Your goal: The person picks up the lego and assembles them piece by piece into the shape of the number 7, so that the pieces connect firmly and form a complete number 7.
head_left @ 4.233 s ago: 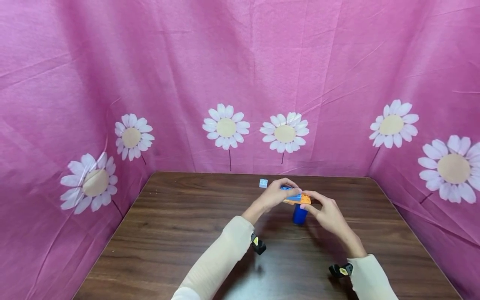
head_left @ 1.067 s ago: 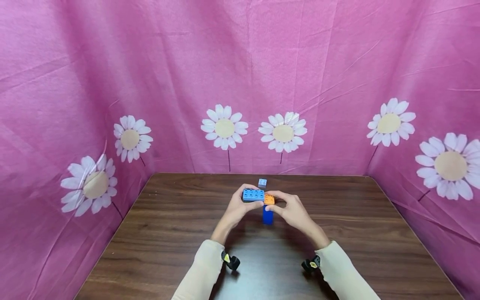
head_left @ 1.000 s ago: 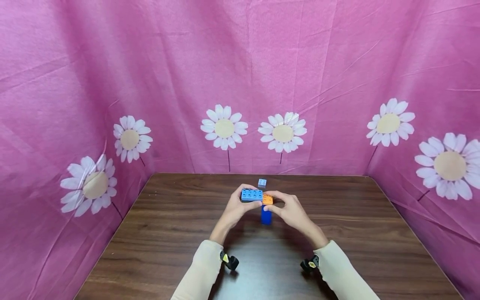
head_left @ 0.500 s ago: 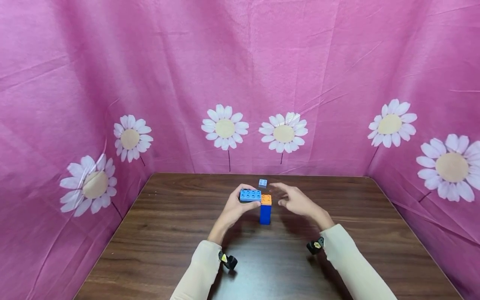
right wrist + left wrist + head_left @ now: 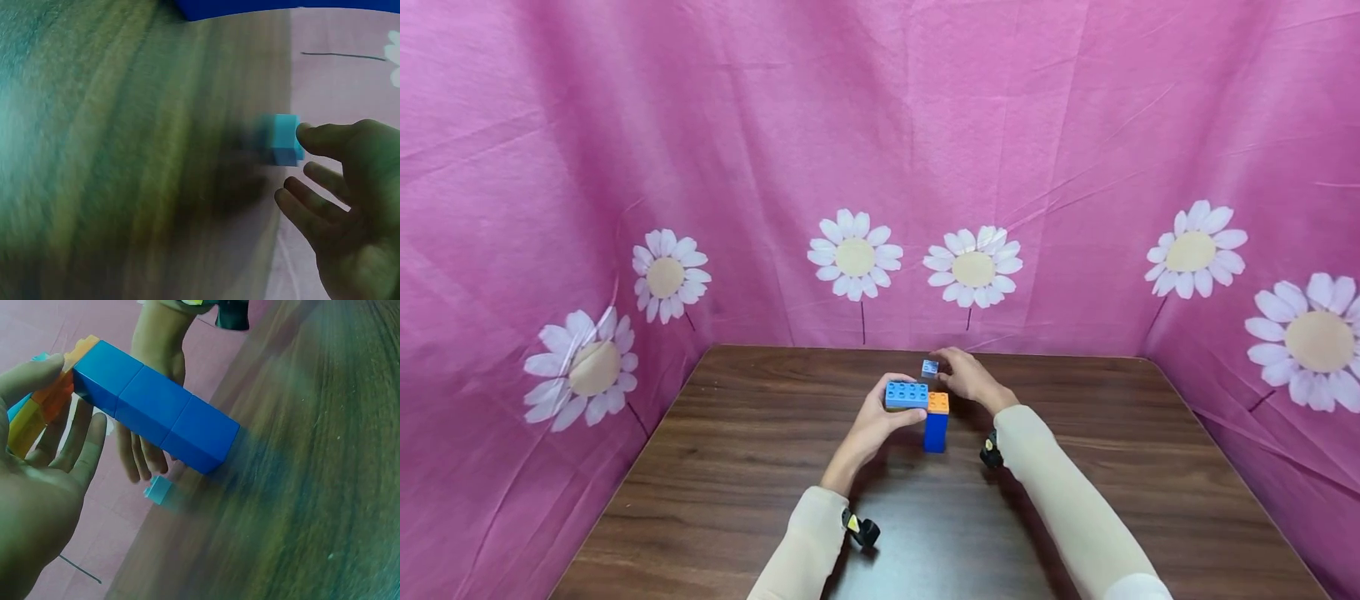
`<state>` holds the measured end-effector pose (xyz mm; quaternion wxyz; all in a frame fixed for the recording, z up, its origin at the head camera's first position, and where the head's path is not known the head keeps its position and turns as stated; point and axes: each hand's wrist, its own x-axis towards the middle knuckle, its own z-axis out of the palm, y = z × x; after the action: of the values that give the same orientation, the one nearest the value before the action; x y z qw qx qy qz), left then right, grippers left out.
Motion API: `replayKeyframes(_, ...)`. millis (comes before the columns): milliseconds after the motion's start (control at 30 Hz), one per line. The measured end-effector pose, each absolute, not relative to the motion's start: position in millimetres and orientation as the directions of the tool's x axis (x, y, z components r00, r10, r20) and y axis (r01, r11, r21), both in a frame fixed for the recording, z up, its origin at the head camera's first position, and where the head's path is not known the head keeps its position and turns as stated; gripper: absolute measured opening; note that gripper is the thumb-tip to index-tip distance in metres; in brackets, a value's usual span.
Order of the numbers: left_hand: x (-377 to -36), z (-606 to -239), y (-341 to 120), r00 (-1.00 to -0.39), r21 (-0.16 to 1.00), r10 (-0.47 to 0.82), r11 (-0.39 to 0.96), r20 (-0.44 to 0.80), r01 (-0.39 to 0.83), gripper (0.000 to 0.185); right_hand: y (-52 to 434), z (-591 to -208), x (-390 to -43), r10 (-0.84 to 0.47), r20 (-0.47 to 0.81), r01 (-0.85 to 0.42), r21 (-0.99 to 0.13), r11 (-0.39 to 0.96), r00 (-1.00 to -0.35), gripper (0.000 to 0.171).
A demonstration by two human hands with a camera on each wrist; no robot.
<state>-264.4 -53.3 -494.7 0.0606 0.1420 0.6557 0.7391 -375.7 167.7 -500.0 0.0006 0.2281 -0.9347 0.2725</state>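
Note:
My left hand (image 5: 871, 421) grips a structure of toy building bricks by its left part, thumb in front and fingers behind. On top of it is a blue eight-stud brick (image 5: 907, 392), beside the bare studs of an orange brick (image 5: 938, 402). A yellow brick (image 5: 26, 430) shows underneath in the left wrist view. Three stacked dark blue bricks (image 5: 153, 403) form an upright column below the orange end. Farther back, my right hand (image 5: 970, 381) reaches to a small light-blue brick (image 5: 285, 139). Its thumb tip overlaps that brick in the right wrist view, the other fingers loosely bent.
The brown wooden table (image 5: 737, 467) ends at a pink curtain (image 5: 760, 167) with printed daisies, close behind the light-blue brick. Black wrist cameras are strapped at both cuffs, including the left camera (image 5: 867, 532).
The structure has moved left and turned since the oldest frame. More recently, my right hand let go of its orange end and moved back to the light-blue brick. My left hand keeps its grip.

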Motion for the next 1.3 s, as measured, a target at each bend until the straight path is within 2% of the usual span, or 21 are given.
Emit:
replayKeyframes(167,-265,-498,-50,-0.957,0.985,0.268,-0.161,0.111,0.07,0.051,164,-508,-375,-0.408,0.11,-0.412,-0.44,0.798,-0.906,0.039)
replayKeyframes(400,-264,-498,-50,-0.956,0.979,0.272,-0.199,0.106,0.052,0.048,164,-508,-372,-0.388,0.129,-0.403,-0.44,0.803,-0.913,0.021)
replayKeyframes(533,-265,-499,-49,-0.954,0.976,0.277,-0.211,0.115,0.057,0.047,166,-508,-369,-0.398,0.135,-0.415,-0.432,0.801,-0.908,0.016)
replayKeyframes(667,-265,-501,-47,-0.954,0.978,0.282,-0.205,0.107,0.049,0.047,168,-509,-368,-0.395,0.127,-0.41,-0.435,0.802,-0.91,0.018)
replayKeyframes(1000,-268,-504,-48,-0.958,0.979,0.261,-0.19,0.12,0.071,0.046,171,-504,-367,-0.403,0.12,-0.41,-0.466,0.784,-0.907,0.037)
replayKeyframes(1300,-270,-507,-50,-0.964,0.974,0.233,-0.211,0.129,0.079,0.046,177,-489,-359,-0.436,0.188,-0.47,-0.473,0.745,-0.88,0.036)
